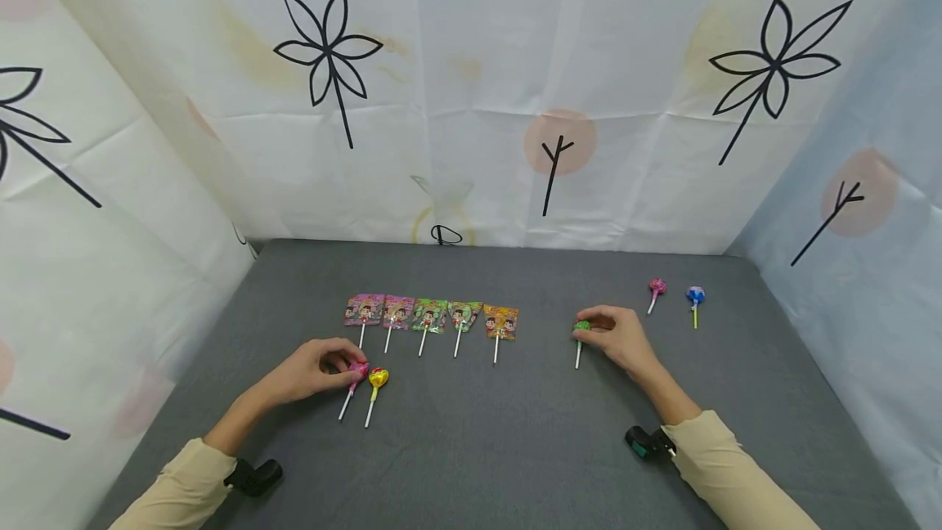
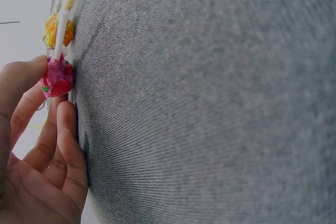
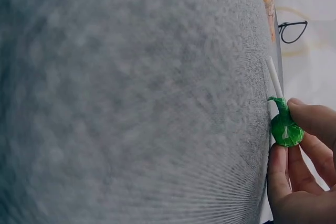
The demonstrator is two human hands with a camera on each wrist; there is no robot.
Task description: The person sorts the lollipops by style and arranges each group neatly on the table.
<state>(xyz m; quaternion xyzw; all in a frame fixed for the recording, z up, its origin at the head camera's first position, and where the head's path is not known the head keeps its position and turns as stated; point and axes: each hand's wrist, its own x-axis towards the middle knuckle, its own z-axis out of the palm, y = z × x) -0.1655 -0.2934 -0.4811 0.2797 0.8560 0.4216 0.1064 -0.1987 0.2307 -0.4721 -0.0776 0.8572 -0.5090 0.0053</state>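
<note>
Head view: L hand [image 1: 324, 368] is pinching a pink lolly [image 1: 361, 367] w/ curled thumb & fingers, nearer the person than the orange flat pkt [image 1: 501, 321] and left of it. A yellow lolly [image 1: 379, 377], round, shiny, white-sticked, is lying just beside, also near-left of that pkt. R hand [image 1: 618, 339] is pinching a green lolly [image 1: 582, 325], right of the pkt. Four more glossy flat pkts [image 1: 430, 313] are lying in a row left of the orange one, showing cartoon figs.; any lettering's coming out too small to read. Well right of the pkt & a bit farther back, a magenta lolly [image 1: 657, 286] and a blue lolly [image 1: 695, 295] (yellow stick) are resting on the grey cloth [image 1: 471, 448].

L wrist view: thumb & fingertip are gripping crinkled pink wrap, gap approx. the ball's width; other fingers are bending loosely. Cloth's showing a fine ribbed weave.

R wrist view: thumb & fingertips are closing round the green ball; its wrapper's gathering into a ruffled neck at the stick. A pale mark's showing, but I'm not managing to read it.
</note>
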